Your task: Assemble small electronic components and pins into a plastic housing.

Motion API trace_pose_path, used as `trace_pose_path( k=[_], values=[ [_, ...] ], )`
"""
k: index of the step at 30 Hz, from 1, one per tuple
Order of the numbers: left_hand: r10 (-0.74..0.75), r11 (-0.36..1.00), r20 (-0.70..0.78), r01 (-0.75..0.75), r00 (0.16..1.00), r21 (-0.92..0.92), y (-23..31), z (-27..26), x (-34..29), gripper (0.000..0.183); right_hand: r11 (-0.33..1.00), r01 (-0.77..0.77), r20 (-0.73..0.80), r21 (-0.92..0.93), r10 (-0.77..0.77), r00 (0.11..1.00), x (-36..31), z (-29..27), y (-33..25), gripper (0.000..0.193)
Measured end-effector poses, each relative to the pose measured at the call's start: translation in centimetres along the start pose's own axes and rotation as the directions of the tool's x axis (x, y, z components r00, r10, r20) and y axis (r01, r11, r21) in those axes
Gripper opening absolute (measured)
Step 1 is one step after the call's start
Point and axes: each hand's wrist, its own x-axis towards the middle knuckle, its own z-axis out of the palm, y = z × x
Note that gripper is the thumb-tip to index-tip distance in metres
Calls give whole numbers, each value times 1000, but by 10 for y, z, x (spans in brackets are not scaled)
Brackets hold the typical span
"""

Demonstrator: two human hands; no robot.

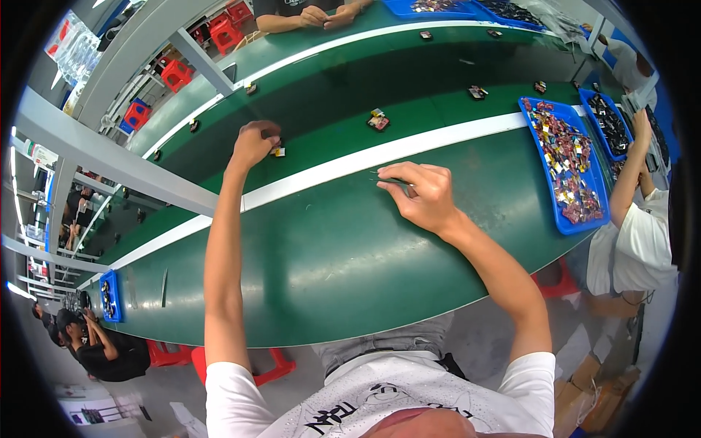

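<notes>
My left hand (254, 144) reaches over the white divider onto the green belt. Its fingers curl down, slightly blurred, at a small dark part with a yellow and white label (278, 152); whether they grip it is not clear. Above the near green worktop, my right hand (422, 193) has its thumb and forefinger brought toward each other. Fine pale strands (374, 176) show at those fingertips, too thin to make out. On the belt between and beyond my hands sits a small black part with a coloured label (378, 120).
At right stands a blue tray (558, 226) of small red and yellow pieces, beside another blue tray of black parts (610, 124). More parts (477, 93) dot the belt. A grey post (146, 171) rises at left. Co-workers' hands (321, 17) show across and at right.
</notes>
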Motion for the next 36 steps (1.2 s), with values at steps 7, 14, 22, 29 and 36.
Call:
trace_pose_path(
  k=[7, 14, 22, 29, 36],
  values=[
    [-138, 990, 215, 128, 967, 59, -16, -3, 19, 17, 998, -64, 11, 6, 64, 998, 1, 0, 1, 15],
    [-387, 922, 224, 374, 895, 96, 16, -21, 1, 19, 997, -75, 6, -1, 75, 997, -1, -4, 3, 15],
    [-294, 677, 86, 271, 952, -685, 88, 36, -70, 11, 878, -414, 116, 242, 397, 910, -4, 3, 2, 14],
    [-246, 305, 146, 219, 958, -927, 148, 98, -111, 25, 566, -659, 257, 495, 630, 733, 0, 1, -5, 11],
    [-242, 335, 96, 176, 965, -926, 160, 98, -123, 26, 814, -533, 86, 231, 528, 845, -5, 5, -10, 11]
  ],
)
